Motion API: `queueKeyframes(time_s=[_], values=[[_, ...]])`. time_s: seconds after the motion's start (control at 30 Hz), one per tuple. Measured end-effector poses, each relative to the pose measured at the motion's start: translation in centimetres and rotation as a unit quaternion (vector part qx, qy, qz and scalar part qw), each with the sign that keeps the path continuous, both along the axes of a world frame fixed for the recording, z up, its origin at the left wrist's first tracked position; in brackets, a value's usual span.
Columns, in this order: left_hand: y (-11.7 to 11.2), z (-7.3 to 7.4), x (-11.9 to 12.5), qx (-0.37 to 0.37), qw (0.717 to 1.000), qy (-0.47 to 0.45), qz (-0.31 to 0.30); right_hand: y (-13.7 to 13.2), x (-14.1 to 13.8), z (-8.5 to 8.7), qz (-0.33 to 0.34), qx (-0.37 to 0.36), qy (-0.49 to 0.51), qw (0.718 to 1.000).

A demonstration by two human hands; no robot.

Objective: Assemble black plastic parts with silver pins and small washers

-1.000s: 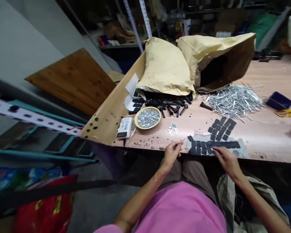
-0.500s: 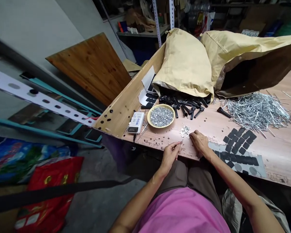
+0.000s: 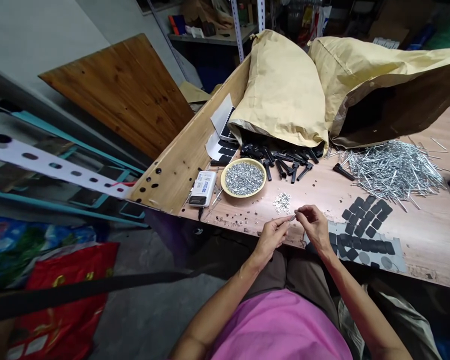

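My left hand point(image 3: 272, 235) and my right hand point(image 3: 313, 222) meet at the near edge of the wooden table point(image 3: 427, 230). Both are pinched, fingertips nearly touching. The left holds a thin metal pin point(image 3: 289, 218); the right pinches something too small to make out at the pin's tip. A small heap of tiny metal pieces point(image 3: 282, 202) lies just beyond the hands. A yellow bowl point(image 3: 243, 178) full of the same silvery pieces stands further left. A grey sheet with black pads point(image 3: 367, 240) lies right of my right hand.
A big pile of metal pins point(image 3: 392, 167) lies at the right. Black plastic parts point(image 3: 285, 160) spill beneath two tan paper sacks point(image 3: 285, 90). A white box point(image 3: 203, 187) sits near the bowl. A wooden board point(image 3: 123, 92) leans at the left.
My right hand went from the black pads to the small heap of metal pieces, then lifted and met the left hand at the pin. The view shifted.
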State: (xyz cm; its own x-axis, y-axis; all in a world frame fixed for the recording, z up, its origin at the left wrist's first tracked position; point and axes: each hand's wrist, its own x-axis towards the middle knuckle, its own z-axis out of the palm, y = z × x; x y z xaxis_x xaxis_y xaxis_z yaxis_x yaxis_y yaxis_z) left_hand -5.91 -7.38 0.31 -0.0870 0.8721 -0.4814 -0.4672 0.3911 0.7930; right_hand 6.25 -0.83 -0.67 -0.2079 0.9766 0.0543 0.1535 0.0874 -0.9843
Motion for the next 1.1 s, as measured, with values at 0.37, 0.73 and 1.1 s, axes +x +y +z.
queueKeyframes(time_s=[0.37,0.73,1.1], values=[[0.0,0.9,1.0,0.041,0.997,0.054,-0.035,-1.5,1.7,0.1,-0.028,0.133,-0.046,0.990],[-0.2,1.7,0.6,0.038,0.988,0.053,-0.141,-0.2,4.6,1.6,0.107,0.118,-0.093,0.983],[-0.6,2.1,0.9,0.034,0.988,0.055,-0.140,-0.6,5.1,3.7,0.117,-0.042,-0.027,0.992]])
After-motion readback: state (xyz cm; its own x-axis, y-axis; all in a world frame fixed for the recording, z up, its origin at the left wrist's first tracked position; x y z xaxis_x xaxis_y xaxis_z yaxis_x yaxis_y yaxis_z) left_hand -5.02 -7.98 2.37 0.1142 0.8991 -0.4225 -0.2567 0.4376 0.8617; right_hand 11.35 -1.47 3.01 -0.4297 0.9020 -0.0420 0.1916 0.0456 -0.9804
